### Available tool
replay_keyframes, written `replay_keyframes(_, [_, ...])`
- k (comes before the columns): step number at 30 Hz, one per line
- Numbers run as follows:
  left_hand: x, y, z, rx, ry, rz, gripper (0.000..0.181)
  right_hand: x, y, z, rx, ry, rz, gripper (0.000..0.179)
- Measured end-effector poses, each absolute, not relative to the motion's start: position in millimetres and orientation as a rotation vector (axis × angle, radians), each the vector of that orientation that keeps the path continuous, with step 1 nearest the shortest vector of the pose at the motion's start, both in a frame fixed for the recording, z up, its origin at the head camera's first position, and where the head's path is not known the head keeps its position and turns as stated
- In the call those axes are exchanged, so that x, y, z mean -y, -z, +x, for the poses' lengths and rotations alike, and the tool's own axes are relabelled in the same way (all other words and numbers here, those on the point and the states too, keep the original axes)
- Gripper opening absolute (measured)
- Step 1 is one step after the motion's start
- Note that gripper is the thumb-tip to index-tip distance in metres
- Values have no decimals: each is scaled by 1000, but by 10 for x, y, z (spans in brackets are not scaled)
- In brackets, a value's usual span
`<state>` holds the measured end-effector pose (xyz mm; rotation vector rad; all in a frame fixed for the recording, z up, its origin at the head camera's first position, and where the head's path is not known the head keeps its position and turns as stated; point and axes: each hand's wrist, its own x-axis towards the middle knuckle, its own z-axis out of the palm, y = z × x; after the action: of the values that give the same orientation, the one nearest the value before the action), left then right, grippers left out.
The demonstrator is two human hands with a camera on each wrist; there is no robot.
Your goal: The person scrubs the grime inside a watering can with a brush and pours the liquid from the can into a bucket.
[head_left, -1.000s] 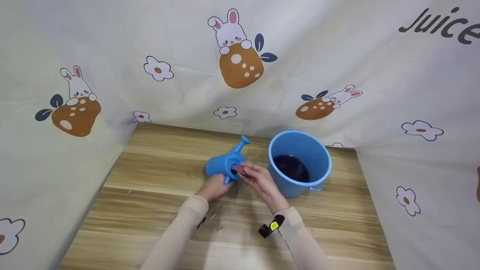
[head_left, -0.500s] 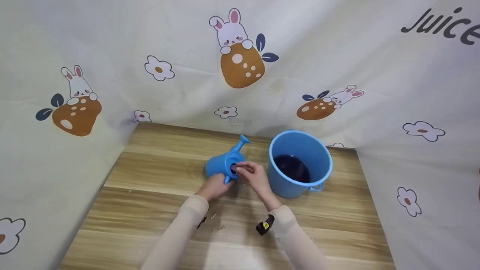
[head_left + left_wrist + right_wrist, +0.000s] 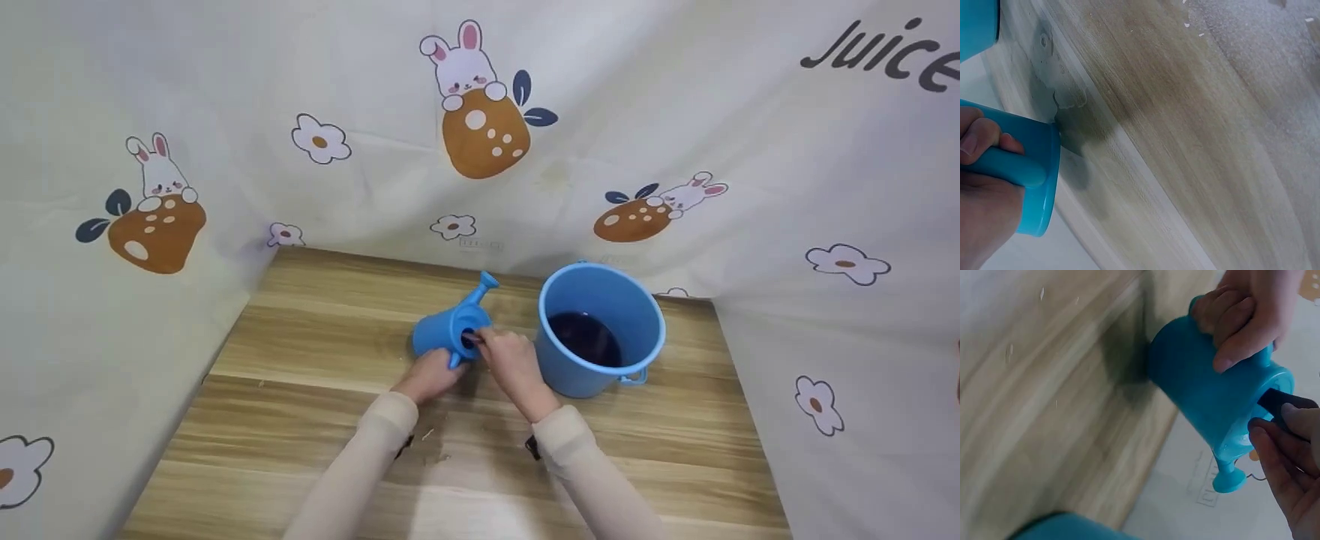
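Gripping the watering can [image 3: 435, 334], the left hand [image 3: 430, 376] faces the right hand [image 3: 514, 366] pinching a strip [image 3: 1276, 402] inside, a bucket [image 3: 571, 379] of dark liquid [image 3: 583, 339] and "Juice" lettering [image 3: 874, 52] right of it.

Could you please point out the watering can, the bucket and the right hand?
Watering can [image 3: 434, 334], head view: side of its body.
Bucket [image 3: 604, 295], head view: inner wall.
Right hand [image 3: 513, 362], head view: back of the hand.
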<state>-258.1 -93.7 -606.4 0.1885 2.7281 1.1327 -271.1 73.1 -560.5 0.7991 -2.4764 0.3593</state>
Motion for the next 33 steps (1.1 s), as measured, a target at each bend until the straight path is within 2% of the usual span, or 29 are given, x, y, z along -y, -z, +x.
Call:
replay_keyframes(4, [942, 6064, -2588, -2716, -1149, 161, 39, -709, 5605, -2771, 2413, -187, 786, 23])
replay_keyframes(9, [939, 6050, -2585, -2696, -1164, 132, 40, -720, 5629, -2844, 2401, -85, 755, 26])
replay_keyframes(33, [929, 6073, -2586, -2742, -1123, 185, 38, -708, 5619, -2731, 2235, 45, 718, 27])
